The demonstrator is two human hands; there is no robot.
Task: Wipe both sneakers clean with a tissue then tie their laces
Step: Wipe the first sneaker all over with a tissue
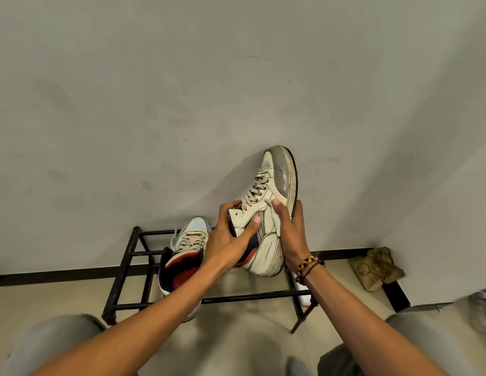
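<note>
A white high-top sneaker [274,185] with a grey toe cap is held up, toe pointing away, above the black shoe rack [236,296]. My left hand [231,232] grips its collar, thumb on the side panel. My right hand [289,234] wraps around the sneaker's right side and presses a pale tissue [274,222] against the side with the thumb. Its laces hang loose. The second sneaker [185,253], white with a red and navy lining, sits on the rack at the left, laces untied.
The rack stands against a grey wall [182,104] on a pale floor. A crumpled tan cloth [376,267] lies in the corner at the right. My knees in grey trousers fill the lower corners. A blurred object [483,308] lies at the far right edge.
</note>
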